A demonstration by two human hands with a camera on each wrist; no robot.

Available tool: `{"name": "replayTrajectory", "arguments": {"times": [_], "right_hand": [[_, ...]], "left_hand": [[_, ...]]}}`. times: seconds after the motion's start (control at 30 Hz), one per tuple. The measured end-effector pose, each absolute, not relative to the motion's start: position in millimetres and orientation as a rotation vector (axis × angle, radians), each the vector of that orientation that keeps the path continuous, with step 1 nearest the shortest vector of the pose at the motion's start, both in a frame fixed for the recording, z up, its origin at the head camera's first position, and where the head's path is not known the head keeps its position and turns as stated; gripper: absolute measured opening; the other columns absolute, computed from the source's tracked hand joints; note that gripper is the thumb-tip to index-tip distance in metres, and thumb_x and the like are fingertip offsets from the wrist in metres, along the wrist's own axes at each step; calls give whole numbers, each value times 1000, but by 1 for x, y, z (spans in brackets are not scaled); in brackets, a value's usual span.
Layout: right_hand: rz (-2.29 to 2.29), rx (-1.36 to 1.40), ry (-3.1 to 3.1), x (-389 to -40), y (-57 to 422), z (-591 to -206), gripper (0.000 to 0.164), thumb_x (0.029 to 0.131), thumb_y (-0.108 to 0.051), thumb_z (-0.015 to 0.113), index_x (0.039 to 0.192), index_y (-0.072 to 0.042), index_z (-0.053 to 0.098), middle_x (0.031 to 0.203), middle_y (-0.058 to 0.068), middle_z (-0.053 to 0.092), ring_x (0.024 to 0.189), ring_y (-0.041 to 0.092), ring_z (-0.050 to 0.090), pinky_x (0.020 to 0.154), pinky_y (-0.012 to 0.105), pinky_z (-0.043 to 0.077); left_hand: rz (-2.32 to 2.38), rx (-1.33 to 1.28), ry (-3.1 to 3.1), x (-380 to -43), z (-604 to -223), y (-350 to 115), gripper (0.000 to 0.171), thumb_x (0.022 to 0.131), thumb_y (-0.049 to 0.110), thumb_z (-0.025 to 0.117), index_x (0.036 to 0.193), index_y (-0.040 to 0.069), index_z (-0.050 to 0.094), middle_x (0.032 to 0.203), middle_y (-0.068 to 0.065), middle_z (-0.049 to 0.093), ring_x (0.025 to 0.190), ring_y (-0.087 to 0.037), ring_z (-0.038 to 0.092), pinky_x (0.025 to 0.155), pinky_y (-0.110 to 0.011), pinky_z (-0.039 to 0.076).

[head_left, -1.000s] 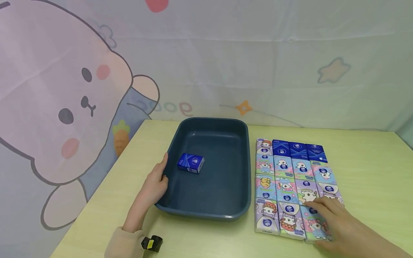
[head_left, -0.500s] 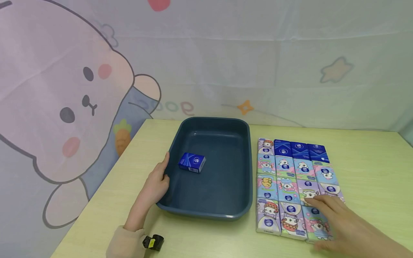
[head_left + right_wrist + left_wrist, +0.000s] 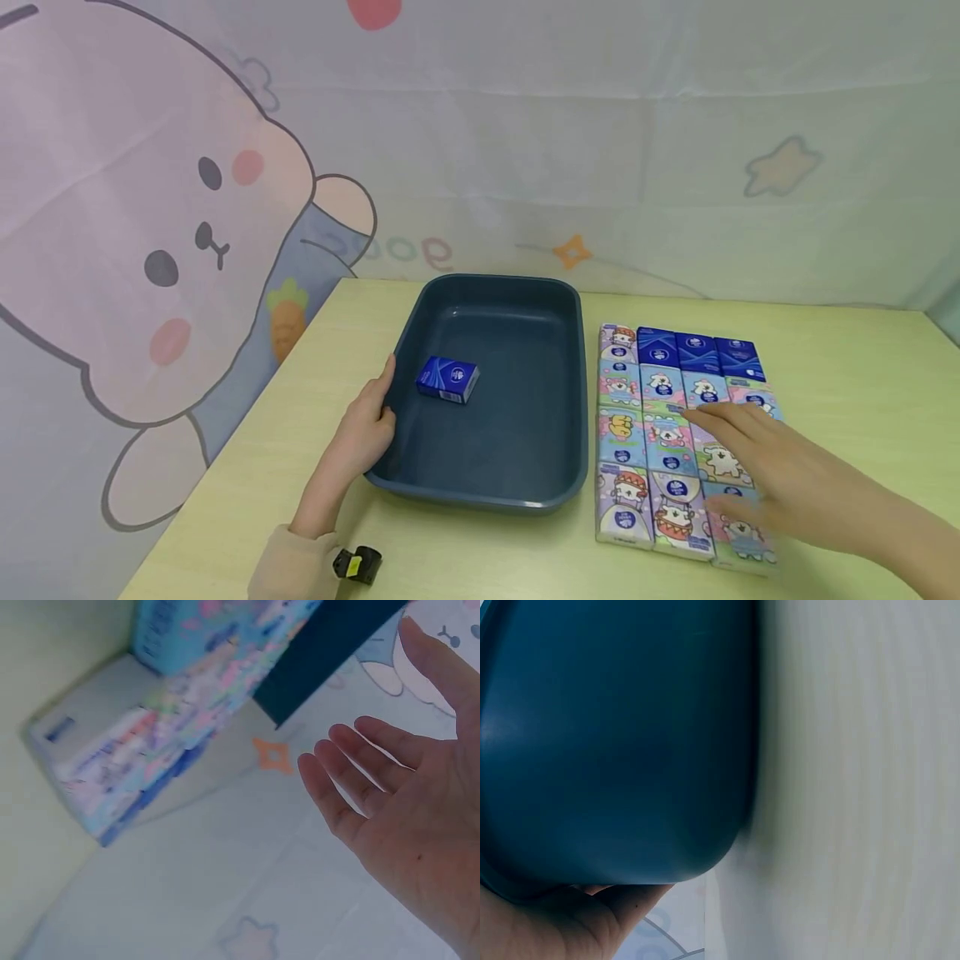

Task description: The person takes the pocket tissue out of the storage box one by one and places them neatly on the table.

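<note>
My left hand (image 3: 363, 437) grips the left rim of a deep dark-blue plastic tub (image 3: 498, 454); in the left wrist view the hand (image 3: 562, 930) shows under the tub's wall (image 3: 622, 742). One blue tissue pack (image 3: 447, 379) lies inside the tub, left of its middle. Over the right part of a block of tissue packs hovers my right hand (image 3: 795, 475), holding nothing. Its fingers are spread apart and slightly bent in the right wrist view, with the palm (image 3: 420, 825) bare. The hand hides part of the right-hand packs.
The tissue packs (image 3: 621, 435) lie flat in close rows right of the tub, mostly pastel with cartoon prints, and dark blue ones (image 3: 697, 352) at the back. A black strap-like object (image 3: 358, 565) is at my left sleeve. A printed cloth (image 3: 480, 150) hangs behind the table (image 3: 847, 358).
My right hand has risen off the front right pack and moved forward and slightly left over the block. The left hand stays on the tub.
</note>
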State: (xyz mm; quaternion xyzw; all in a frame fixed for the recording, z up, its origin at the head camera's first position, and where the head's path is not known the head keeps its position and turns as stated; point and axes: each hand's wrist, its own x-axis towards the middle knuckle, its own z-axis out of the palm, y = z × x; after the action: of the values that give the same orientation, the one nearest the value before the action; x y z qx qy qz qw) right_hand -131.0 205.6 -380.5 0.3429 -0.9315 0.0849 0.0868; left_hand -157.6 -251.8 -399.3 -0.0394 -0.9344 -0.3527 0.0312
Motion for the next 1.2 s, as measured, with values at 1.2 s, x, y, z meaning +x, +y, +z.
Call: {"name": "replayTrajectory", "arguments": {"times": [1.2], "right_hand": [[202, 1405, -2634, -201, 84, -317, 68, 83, -32, 74, 142, -13, 46, 142, 7, 50, 132, 28, 48, 106, 51, 41]], "left_hand": [[-1087, -129, -2873, -156, -397, -251, 67, 91, -7, 35, 154, 2, 11, 150, -30, 31, 141, -43, 28, 113, -56, 29]]}}
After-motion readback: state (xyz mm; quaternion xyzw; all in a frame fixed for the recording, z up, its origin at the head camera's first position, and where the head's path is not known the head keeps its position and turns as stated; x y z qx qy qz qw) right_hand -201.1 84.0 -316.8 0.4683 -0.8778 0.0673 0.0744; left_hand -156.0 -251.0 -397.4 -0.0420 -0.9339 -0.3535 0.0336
